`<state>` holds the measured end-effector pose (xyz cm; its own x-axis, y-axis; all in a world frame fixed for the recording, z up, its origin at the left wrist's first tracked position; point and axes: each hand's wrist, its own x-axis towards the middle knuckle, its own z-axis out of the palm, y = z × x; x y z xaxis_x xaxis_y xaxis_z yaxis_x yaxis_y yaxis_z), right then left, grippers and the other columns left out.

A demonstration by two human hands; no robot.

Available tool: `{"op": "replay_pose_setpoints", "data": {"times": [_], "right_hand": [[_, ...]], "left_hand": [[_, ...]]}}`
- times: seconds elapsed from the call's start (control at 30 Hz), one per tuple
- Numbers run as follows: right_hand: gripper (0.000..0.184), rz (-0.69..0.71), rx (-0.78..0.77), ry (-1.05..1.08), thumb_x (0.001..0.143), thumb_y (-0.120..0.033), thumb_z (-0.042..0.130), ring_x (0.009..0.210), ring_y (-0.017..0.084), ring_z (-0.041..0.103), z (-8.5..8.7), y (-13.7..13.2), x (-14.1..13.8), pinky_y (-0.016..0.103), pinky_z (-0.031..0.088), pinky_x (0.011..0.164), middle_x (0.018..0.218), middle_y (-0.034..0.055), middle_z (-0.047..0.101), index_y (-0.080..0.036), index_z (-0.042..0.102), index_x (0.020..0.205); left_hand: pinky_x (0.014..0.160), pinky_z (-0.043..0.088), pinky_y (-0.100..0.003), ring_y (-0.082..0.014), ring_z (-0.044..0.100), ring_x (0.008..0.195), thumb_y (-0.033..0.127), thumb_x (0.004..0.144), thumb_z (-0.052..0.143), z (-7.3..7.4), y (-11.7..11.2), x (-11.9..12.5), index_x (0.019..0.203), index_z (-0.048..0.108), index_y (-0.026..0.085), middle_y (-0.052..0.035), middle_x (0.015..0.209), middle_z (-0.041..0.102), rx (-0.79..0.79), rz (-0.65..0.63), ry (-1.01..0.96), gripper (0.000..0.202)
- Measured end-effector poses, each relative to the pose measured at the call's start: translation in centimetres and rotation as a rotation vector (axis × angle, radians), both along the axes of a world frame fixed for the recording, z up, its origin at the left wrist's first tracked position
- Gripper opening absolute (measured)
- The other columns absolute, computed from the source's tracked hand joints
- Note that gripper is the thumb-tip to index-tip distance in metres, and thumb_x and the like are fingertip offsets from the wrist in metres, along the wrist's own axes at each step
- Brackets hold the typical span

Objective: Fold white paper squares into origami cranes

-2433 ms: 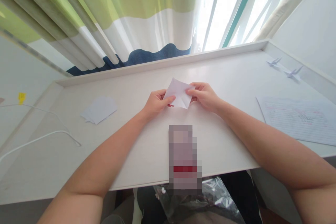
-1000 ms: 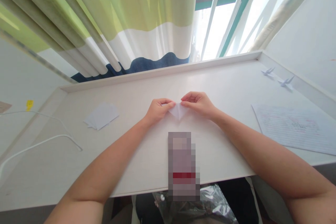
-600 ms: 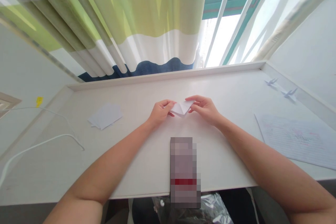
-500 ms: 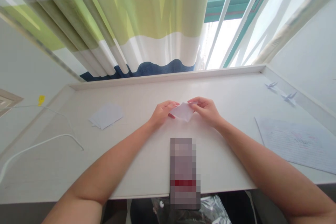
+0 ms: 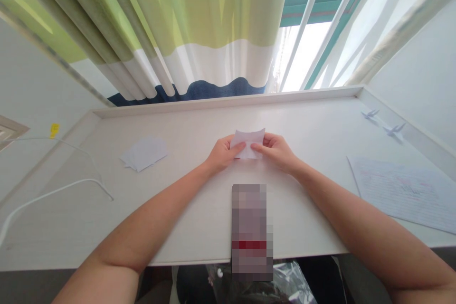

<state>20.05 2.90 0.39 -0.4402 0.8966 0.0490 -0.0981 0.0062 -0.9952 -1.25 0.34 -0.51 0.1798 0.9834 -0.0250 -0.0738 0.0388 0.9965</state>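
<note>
A small white folded paper (image 5: pixel 249 140) stands upright between my two hands, just above the white desk (image 5: pixel 199 209). My left hand (image 5: pixel 223 154) pinches its lower left side with thumb and fingers closed. Its lower right side is pinched by my right hand (image 5: pixel 278 151) in the same way. The paper's top edge shows above my fingers; its lower part is hidden behind them.
A small stack of white paper squares (image 5: pixel 144 153) lies at the left. Two folded paper cranes (image 5: pixel 383 121) sit at the far right by the desk rim. A lined written sheet (image 5: pixel 402 192) lies at the right. A blurred flat object (image 5: pixel 251 230) lies before me. A white cable (image 5: pixel 53 192) runs at the left.
The paper was an open creased square, was then pressed down into a small flat fold on the desk, and now is raised upright between both hands. My hands have drawn closer together.
</note>
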Motion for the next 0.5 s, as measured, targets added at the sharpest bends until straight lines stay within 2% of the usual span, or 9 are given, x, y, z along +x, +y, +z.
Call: {"op": "replay_pose_setpoints", "data": {"times": [0.07,0.2,0.33,0.4,0.5], "right_hand": [[0.03,-0.034,0.013,-0.011,0.084,-0.047,0.086,0.087,0.021,0.076,-0.42,0.17,0.07,0.036,0.061,0.08,0.095,0.0067,0.083,-0.021,0.078,0.094],[0.031,-0.09,0.008,0.004,0.081,-0.047,0.086,0.087,0.023,0.076,-0.72,0.29,0.09,0.036,0.061,0.078,0.094,0.0064,0.083,-0.021,0.08,0.097],[0.034,-0.14,0.008,0.003,0.077,-0.05,0.089,0.083,0.022,0.076,-0.49,0.21,-0.05,0.036,0.061,0.075,0.09,0.0056,0.083,-0.022,0.079,0.093],[0.034,-0.162,0.018,0.0,0.076,-0.052,0.089,0.08,0.022,0.074,-0.4,0.2,-0.07,0.035,0.06,0.073,0.09,0.0055,0.082,-0.023,0.078,0.09],[0.035,-0.166,0.032,-0.003,0.077,-0.053,0.089,0.078,0.02,0.073,-0.39,0.2,-0.04,0.034,0.058,0.07,0.091,0.0053,0.082,-0.023,0.077,0.089]], "left_hand": [[0.063,0.055,-0.027,-0.0181,0.07,0.075,0.067,0.077,0.088,0.14,0.03,-0.11,0.105,0.082,0.018,-0.0066,0.088,0.078,-0.006,0.0,0.011,0.058],[0.062,0.052,-0.028,-0.018,0.067,0.07,0.062,0.074,0.089,0.33,0.11,-0.32,0.09,0.084,0.015,-0.0066,0.083,0.078,-0.012,0.054,0.034,0.05],[0.07,0.055,-0.031,-0.0209,0.072,0.079,0.05,0.07,0.092,0.17,0.27,-0.23,0.099,0.085,0.016,-0.0083,0.092,0.082,-0.001,0.041,0.015,0.046],[0.072,0.055,-0.031,-0.0213,0.073,0.08,0.049,0.071,0.092,0.02,0.34,-0.21,0.096,0.085,0.015,-0.0089,0.092,0.082,0.003,0.039,0.017,0.042],[0.067,0.052,-0.029,-0.0207,0.071,0.076,0.05,0.074,0.089,-0.12,0.37,-0.28,0.089,0.085,0.014,-0.0098,0.09,0.082,-0.011,0.053,0.064,0.04]]}}
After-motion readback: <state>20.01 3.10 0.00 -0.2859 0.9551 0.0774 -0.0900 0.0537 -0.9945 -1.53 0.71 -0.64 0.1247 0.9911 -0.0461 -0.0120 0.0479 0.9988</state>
